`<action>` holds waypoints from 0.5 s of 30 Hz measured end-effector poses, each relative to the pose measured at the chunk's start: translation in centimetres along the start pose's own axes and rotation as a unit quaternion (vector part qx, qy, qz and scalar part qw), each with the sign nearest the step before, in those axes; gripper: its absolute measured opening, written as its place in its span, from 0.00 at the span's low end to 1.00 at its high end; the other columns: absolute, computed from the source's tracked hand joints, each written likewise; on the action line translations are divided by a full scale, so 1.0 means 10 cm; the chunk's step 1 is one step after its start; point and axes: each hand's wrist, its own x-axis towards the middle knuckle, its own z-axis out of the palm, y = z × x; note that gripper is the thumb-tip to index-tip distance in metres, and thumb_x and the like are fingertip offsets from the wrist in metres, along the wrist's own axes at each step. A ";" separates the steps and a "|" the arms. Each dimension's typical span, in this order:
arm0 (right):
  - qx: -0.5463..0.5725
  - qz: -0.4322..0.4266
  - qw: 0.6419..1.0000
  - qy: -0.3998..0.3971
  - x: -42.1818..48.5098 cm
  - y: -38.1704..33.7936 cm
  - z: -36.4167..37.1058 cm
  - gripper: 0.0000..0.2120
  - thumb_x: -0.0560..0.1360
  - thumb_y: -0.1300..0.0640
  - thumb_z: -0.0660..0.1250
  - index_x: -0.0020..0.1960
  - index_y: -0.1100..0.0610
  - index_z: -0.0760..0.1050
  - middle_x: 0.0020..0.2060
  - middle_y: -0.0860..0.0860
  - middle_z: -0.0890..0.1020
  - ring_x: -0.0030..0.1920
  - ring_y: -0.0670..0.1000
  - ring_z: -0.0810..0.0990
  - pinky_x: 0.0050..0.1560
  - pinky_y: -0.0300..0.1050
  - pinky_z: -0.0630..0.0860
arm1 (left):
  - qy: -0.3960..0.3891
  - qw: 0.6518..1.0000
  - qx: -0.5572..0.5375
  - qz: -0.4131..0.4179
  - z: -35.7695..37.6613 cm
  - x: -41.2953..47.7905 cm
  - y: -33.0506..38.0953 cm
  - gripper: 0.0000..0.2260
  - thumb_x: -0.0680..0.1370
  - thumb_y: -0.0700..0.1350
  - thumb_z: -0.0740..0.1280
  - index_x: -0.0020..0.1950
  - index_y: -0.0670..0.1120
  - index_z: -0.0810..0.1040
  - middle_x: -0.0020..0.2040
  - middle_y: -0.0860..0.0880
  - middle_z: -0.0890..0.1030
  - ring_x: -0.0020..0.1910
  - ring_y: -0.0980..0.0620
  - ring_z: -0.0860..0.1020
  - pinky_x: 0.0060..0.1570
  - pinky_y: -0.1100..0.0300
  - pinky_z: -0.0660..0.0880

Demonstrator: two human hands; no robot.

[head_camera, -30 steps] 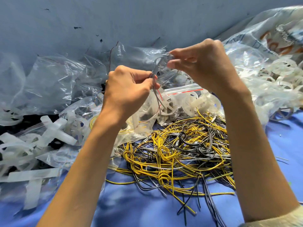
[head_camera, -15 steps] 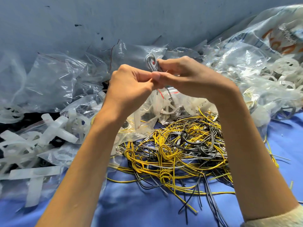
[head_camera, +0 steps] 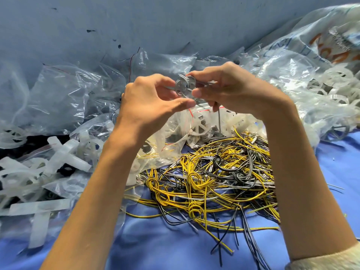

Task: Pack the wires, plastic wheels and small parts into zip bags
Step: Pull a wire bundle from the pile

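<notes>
Fuller than before, wire coil point(head_camera: 184, 85) pinched in right hand point(head_camera: 231, 88); left hand point(head_camera: 150, 103) grip wider, hold unclear. Along near edge, blue sheet point(head_camera: 165, 247) showing.

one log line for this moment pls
grey wire coil: held above pile | left hand: pinches coil | right hand: pinches coil | wire pile: loose on blue cloth
</notes>
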 end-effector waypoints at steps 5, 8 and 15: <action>0.000 -0.005 1.000 -0.022 -0.03 -0.03 -0.01 0.08 0.76 0.58 0.67 0.52 0.61 0.80 0.34 0.57 0.75 0.28 0.42 0.70 0.30 0.34 0.68 | -0.054 0.997 -0.055 0.004 -0.11 0.03 -0.02 0.25 0.66 0.50 0.77 0.62 0.55 0.77 0.47 0.52 0.84 0.46 0.60 0.82 0.54 0.62 0.77; 0.022 -0.017 0.999 -0.041 -0.01 -0.06 0.04 0.11 0.77 0.56 0.66 0.54 0.62 0.79 0.34 0.61 0.72 0.32 0.47 0.67 0.34 0.45 0.65 | -0.070 0.996 -0.040 0.022 -0.12 0.01 0.00 0.21 0.68 0.49 0.76 0.60 0.53 0.80 0.43 0.48 0.83 0.44 0.55 0.82 0.54 0.58 0.78; -0.015 -0.011 0.999 -0.035 0.02 -0.07 0.07 0.10 0.78 0.54 0.64 0.54 0.56 0.81 0.41 0.67 0.75 0.36 0.52 0.67 0.37 0.55 0.67 | -0.064 0.997 -0.039 0.013 -0.09 0.03 -0.05 0.16 0.71 0.43 0.75 0.58 0.48 0.81 0.38 0.44 0.84 0.31 0.56 0.80 0.39 0.67 0.76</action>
